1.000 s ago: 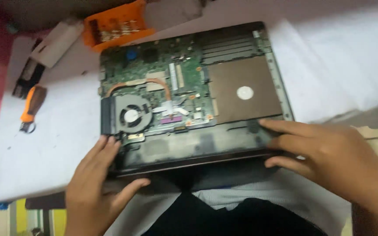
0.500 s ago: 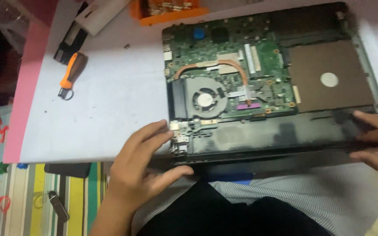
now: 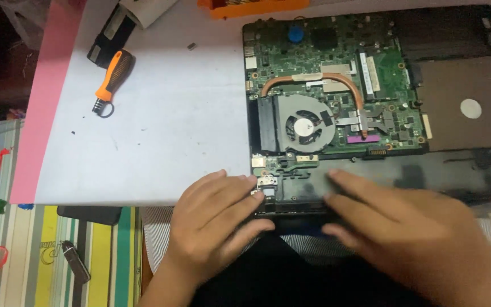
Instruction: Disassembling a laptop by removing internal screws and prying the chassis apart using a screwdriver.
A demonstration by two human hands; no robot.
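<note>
At nine o'clock from your hands a striped, many-coloured floor mat shows beside the pink edge strip of the white-topped table. Up at eleven o'clock lies an orange-and-black handled screwdriver, its tip end near a black rectangular block, with a tiny dark screw lying apart at its three o'clock. Your left hand rests at the near left corner of the opened black laptop base, fingers together and laid flat over the silver metal hinge bracket, thumb pressed against the front edge; it clamps nothing that you can see. At twelve o'clock from that hand sits the round grey cooling fan on the green circuit board, with a copper heat pipe arching above it. An orange plastic tray peeks in at the top edge. Your right hand, blurred, lies at five o'clock from the fan, fingers spread loosely over the laptop's front edge, thumb underneath
</note>
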